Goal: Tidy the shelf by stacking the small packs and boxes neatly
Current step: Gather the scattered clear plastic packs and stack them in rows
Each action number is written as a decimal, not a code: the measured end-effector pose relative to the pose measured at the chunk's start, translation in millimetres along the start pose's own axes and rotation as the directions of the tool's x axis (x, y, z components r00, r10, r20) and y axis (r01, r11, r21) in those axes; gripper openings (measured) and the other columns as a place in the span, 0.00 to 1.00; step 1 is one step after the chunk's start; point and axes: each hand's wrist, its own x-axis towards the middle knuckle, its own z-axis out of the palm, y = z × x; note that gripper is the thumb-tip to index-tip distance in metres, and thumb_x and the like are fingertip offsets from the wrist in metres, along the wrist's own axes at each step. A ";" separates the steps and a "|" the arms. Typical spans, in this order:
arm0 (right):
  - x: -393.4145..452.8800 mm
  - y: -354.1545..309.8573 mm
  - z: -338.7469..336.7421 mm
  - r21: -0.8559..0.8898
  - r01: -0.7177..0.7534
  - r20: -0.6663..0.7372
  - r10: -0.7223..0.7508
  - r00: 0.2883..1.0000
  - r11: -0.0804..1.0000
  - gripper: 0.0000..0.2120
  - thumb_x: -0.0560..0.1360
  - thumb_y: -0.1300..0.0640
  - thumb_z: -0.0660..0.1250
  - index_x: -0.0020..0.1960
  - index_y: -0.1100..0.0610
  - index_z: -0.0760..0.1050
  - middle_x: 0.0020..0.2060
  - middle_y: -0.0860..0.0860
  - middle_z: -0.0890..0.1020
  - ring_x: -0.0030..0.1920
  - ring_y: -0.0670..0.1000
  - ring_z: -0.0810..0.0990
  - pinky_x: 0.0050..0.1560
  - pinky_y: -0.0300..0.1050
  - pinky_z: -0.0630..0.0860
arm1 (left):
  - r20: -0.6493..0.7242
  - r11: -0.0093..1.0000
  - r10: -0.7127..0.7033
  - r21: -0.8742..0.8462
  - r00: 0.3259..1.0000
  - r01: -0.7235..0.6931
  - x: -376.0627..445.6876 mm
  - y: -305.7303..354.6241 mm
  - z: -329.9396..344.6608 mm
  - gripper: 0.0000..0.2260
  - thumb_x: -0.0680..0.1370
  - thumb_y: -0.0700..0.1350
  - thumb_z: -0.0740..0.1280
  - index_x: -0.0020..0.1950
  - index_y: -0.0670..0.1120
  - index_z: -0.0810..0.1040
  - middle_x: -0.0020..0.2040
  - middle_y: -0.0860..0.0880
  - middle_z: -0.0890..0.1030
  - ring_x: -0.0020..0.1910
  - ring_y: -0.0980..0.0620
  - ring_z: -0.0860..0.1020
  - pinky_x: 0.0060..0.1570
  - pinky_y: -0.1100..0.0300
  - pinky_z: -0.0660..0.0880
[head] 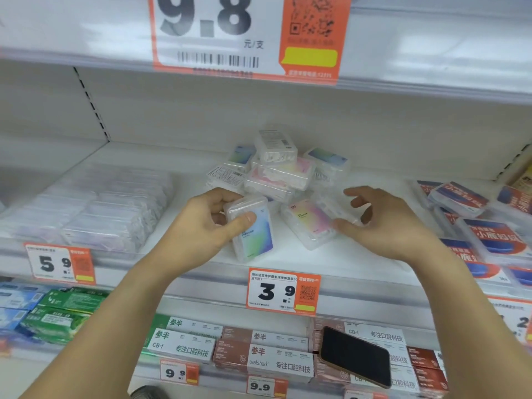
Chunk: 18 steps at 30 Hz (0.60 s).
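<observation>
Near the shelf (359,263) edge, blue-green pack (253,226) in left hand (201,228).

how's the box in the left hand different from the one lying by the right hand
The blue-green box is held by the left hand, thumb across its front; the pink-yellow box lies on the shelf, with the right hand beside it, fingers spread. Their label colours differ: blue-green against pink-yellow. Both are small clear plastic boxes of similar shape.
</observation>
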 end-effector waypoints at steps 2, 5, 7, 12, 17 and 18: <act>-1.7 -1.4 2.8 0.003 0.026 -0.084 -0.026 0.996 1.000 0.19 0.73 0.45 0.71 0.62 0.49 0.77 0.52 0.45 0.82 0.45 0.47 0.78 0.46 0.41 0.70 | 0.005 1.000 0.020 0.022 1.000 -0.020 -2.1 0.2 -4.0 0.18 0.66 0.56 0.73 0.52 0.51 0.80 0.48 0.51 0.85 0.48 0.45 0.83 0.53 0.45 0.79; -6.4 -5.6 -8.4 0.205 0.017 -0.275 0.041 0.961 0.979 0.15 0.74 0.51 0.71 0.60 0.51 0.77 0.43 0.46 0.84 0.41 0.49 0.82 0.43 0.43 0.76 | 0.007 0.999 0.028 0.039 1.000 -0.029 -3.5 -1.5 -11.4 0.16 0.67 0.54 0.73 0.53 0.52 0.79 0.49 0.52 0.85 0.50 0.46 0.82 0.55 0.45 0.78; -11.5 -10.7 -19.1 0.475 0.056 -0.317 0.111 0.942 0.878 0.17 0.75 0.55 0.71 0.63 0.49 0.74 0.43 0.49 0.84 0.38 0.50 0.85 0.38 0.43 0.79 | 0.035 0.998 0.034 0.051 0.999 -0.035 -4.9 -1.8 -17.9 0.14 0.69 0.50 0.71 0.54 0.52 0.80 0.49 0.51 0.85 0.50 0.46 0.82 0.56 0.48 0.78; -22.8 -38.8 2.4 0.750 0.054 0.051 -0.140 0.989 0.659 0.26 0.70 0.73 0.71 0.63 0.53 0.72 0.47 0.60 0.79 0.43 0.54 0.85 0.44 0.54 0.84 | 0.156 1.000 0.022 0.013 0.987 -0.024 -9.8 4.6 -23.1 0.17 0.68 0.56 0.67 0.50 0.47 0.81 0.45 0.49 0.83 0.46 0.54 0.81 0.48 0.56 0.76; -24.3 -50.9 26.3 0.441 0.211 0.183 -0.318 0.930 0.872 0.19 0.62 0.58 0.74 0.52 0.48 0.80 0.44 0.46 0.84 0.44 0.48 0.83 0.48 0.45 0.80 | 0.147 1.000 -0.009 0.028 0.989 0.005 -7.7 5.9 -25.0 0.18 0.67 0.59 0.65 0.47 0.49 0.81 0.46 0.43 0.82 0.45 0.53 0.80 0.50 0.48 0.76; -24.5 -50.9 24.8 0.422 0.224 0.200 -0.332 0.922 0.878 0.19 0.62 0.57 0.74 0.52 0.48 0.80 0.44 0.45 0.84 0.45 0.47 0.83 0.48 0.46 0.81 | 0.155 1.000 -0.020 0.023 0.988 0.017 -7.9 6.2 -25.7 0.17 0.66 0.59 0.64 0.47 0.49 0.81 0.46 0.42 0.82 0.45 0.51 0.79 0.52 0.44 0.75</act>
